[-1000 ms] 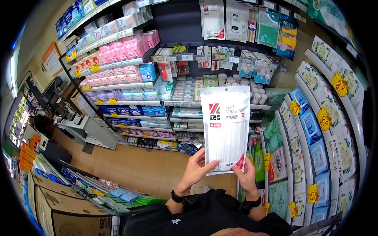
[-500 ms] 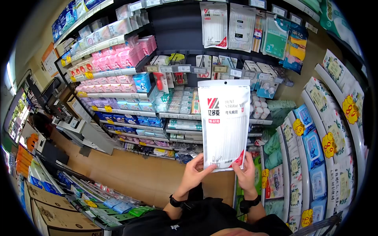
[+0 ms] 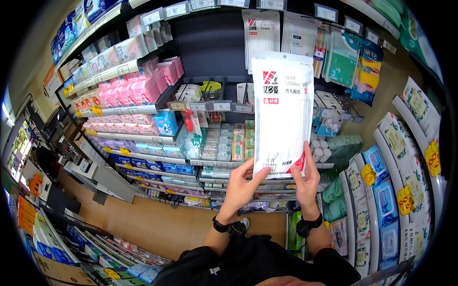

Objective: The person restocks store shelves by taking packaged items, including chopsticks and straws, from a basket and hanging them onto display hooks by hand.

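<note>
A white pack of bent straws (image 3: pixel 282 124) is held upright in front of me, its printed face towards the camera. My left hand (image 3: pixel 244 185) grips its lower left corner, thumb on the front and fingers behind. At the lower right corner, over the red printed patch, my right hand (image 3: pixel 306 178) pinches it the same way. Behind the pack's top, a similar straw pack (image 3: pixel 261 35) hangs on the rack, beside a pack of thinner straws (image 3: pixel 298 38).
Pink packs (image 3: pixel 138 93) fill the shelves on the left. Green packs (image 3: pixel 342 55) hang at the upper right. Blue wipe packs (image 3: pixel 385 200) line the right-hand shelf, with yellow price tags (image 3: pixel 404 200). Cardboard boxes (image 3: pixel 57 271) stand at the lower left, beside the brown floor (image 3: pixel 143 224).
Both hands have raised the straw pack and shifted it slightly right, so its top now overlaps the hanging packs. My grip on its lower corners stays the same. The view has shifted slightly.
</note>
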Tool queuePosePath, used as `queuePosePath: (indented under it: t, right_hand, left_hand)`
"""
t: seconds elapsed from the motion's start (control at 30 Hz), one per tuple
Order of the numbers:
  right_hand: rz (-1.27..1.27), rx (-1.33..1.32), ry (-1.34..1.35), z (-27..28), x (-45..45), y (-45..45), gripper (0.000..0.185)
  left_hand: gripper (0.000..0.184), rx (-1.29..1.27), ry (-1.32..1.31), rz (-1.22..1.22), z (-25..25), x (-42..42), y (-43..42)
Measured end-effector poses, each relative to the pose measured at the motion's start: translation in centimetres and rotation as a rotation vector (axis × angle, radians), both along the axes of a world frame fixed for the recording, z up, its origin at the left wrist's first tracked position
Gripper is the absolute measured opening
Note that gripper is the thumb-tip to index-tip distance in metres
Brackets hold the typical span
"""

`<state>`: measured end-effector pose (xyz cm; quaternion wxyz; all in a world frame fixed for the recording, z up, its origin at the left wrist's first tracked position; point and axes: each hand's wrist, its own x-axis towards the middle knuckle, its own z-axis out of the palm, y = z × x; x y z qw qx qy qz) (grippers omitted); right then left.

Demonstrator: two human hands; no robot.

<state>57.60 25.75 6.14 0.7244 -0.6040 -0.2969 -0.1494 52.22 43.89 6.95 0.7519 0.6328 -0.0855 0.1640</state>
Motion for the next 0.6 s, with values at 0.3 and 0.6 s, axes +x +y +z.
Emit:
queuePosePath:
  t: [0.3, 0.6]
  right_hand:
    - [-0.053, -0.021, -0.130, 4.0, 8.0, 3.3, 0.060]
    - [-0.079, 0.002, -0.172, 6.7, 13.3, 5.0, 0.060]
  left_hand:
    - [0.039, 0.037, -0.132, -0.021, 3.0, 9.3, 3.6]
    - [0.040, 0.023, -0.193, -0.075, 6.0, 14.8, 5.3]
